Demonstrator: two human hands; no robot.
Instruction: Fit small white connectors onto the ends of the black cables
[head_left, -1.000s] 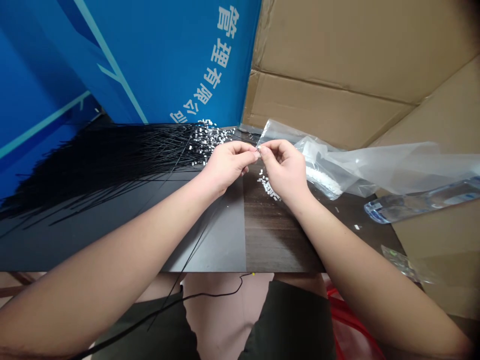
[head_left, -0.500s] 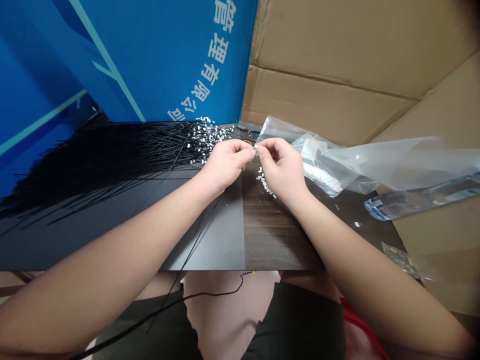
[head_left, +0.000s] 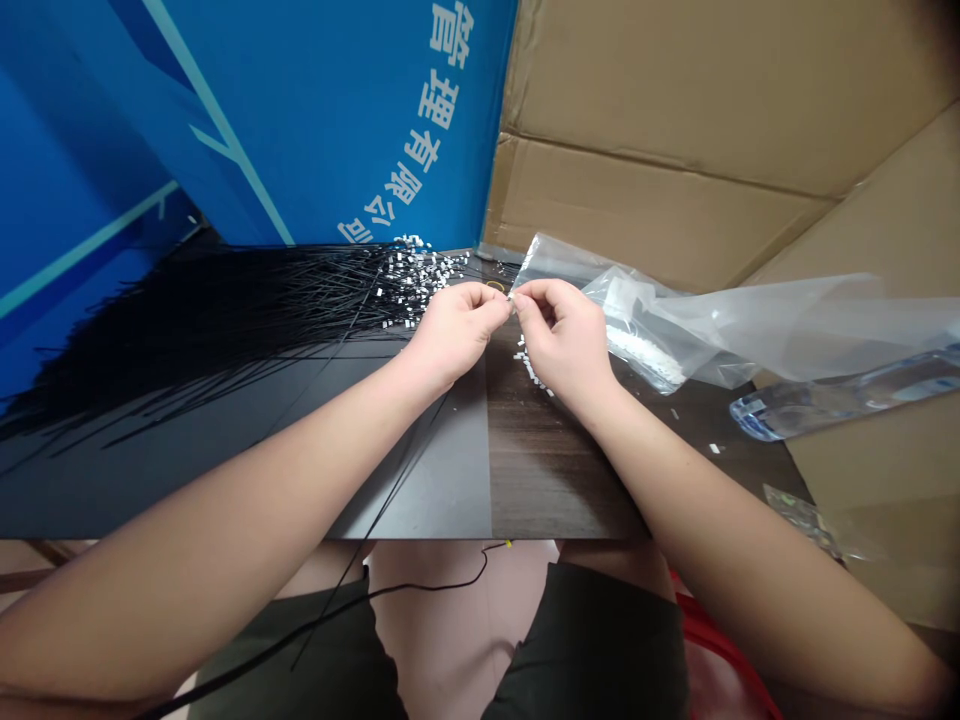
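Movement: very small since the earlier frame; the two hands stay almost at the same place, and the view is shifted a little, so the wall of printed blue and the desk sit slightly higher.
Hands: two, both the person's own. The left hand (head_left: 454, 335) and the right hand (head_left: 566, 335) are closed, and they meet at the fingertips (head_left: 504, 303) over the desk (head_left: 559, 470).
Held thing: one tiny pale piece (head_left: 511, 298) is pinched between the two hands; it is too small to tell more.
Strands: one big bunch of thin black strands (head_left: 225, 320), too many to count, fans out to the left of the hands, with some lying over the desk edge.
White pieces: two groups, also too many to count; one group (head_left: 416, 280) is at the strand ends, just beyond the left hand, and a smaller line (head_left: 529, 365) is touching the right hand's side.
Bags: one crumpled clear plastic bag (head_left: 772, 330) lies right of the right hand, with white contents (head_left: 641, 345) inside it.
Behind: one blue printed board (head_left: 300, 120) and brown cardboard (head_left: 660, 215).
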